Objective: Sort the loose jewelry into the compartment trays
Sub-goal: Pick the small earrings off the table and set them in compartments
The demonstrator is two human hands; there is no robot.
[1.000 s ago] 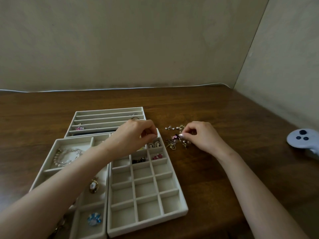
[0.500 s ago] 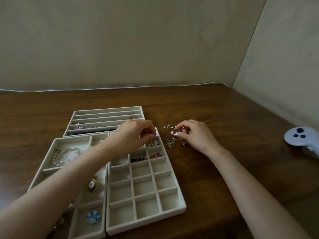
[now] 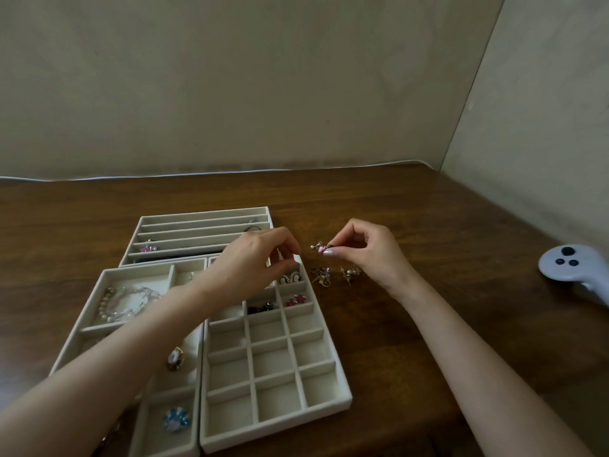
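Two hands: right hand [image 3: 369,252] pinches a small earring [image 3: 320,247], left hand [image 3: 260,258] curled over grid tray [image 3: 342,395], grip unclear

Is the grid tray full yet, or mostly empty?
Mostly empty. In the grid tray, only far cells show pieces, such as the pink earrings; the near rows are bare. The left hand hides some far cells.

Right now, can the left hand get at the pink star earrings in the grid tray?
Probably yes. The left hand hovers over the grid tray, and the pink star earrings lie uncovered in an open compartment just beside it. Nothing blocks them; its fingers look pinched, possibly on something.
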